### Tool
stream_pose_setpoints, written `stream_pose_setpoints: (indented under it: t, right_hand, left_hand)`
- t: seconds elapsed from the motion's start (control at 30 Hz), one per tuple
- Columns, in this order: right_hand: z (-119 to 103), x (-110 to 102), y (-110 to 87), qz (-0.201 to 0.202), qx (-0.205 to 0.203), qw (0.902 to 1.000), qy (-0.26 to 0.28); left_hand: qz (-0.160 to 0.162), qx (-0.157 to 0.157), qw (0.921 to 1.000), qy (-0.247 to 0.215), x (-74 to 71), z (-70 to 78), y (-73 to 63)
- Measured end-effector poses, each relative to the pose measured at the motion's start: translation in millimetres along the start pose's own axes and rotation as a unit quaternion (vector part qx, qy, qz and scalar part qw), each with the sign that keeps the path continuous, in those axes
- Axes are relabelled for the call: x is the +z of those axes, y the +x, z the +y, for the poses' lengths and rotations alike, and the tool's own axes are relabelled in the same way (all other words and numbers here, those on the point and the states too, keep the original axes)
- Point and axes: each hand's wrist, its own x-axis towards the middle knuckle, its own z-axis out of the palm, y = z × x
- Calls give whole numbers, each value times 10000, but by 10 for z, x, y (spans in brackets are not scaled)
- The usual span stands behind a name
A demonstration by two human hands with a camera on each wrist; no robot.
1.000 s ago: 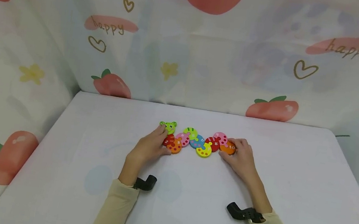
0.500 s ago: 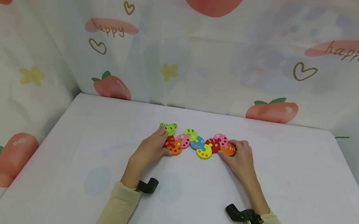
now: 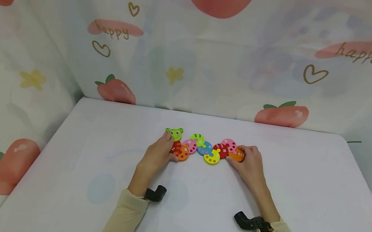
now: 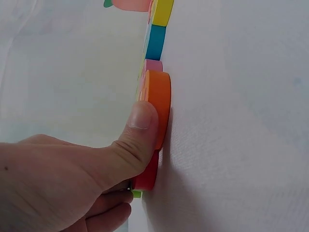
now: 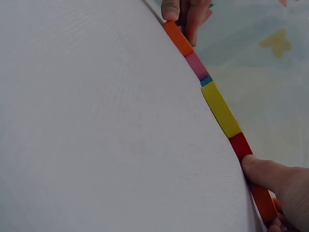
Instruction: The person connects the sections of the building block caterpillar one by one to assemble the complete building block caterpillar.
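A caterpillar number puzzle [image 3: 204, 148] of joined round pieces lies across the white table in the head view. Its green head [image 3: 176, 132] is at the left end. My left hand [image 3: 155, 153] grips that end, with the thumb on the front edge of the orange piece [image 4: 161, 104] and the fingers round the far side by the red piece. At the other end, my right hand [image 3: 249, 163] pinches the orange piece numbered 10 [image 3: 238, 155] between thumb and fingers. In the right wrist view the thumb presses the edge near the red piece [image 5: 241, 146]. The fingers behind are partly hidden.
A white cloth covers the table [image 3: 201, 212]. Behind it hangs a printed curtain [image 3: 210, 64] with strawberries and hearts, which also runs along the left side. Black wrist mounts [image 3: 156, 193] sit on both forearms.
My left wrist and forearm have shifted slightly to the right. Both hands keep their places on the puzzle, and the whole head view has moved down a little.
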Motion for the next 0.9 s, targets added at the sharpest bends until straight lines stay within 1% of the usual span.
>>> stream_pose_setpoints:
  t: [0.3, 0.53, 0.9]
  right_hand:
    - [44, 22, 15, 123, 4, 9999, -60]
    - [11, 20, 11, 115, 116, 9999, -30]
    - [15, 33, 29, 41, 82, 9999, -92]
  left_hand:
    - [-26, -56, 9999, 115, 17, 18, 24]
    - [-49, -88, 9999, 96, 18, 11, 32]
    - [-90, -48, 9999, 37, 3, -17, 17]
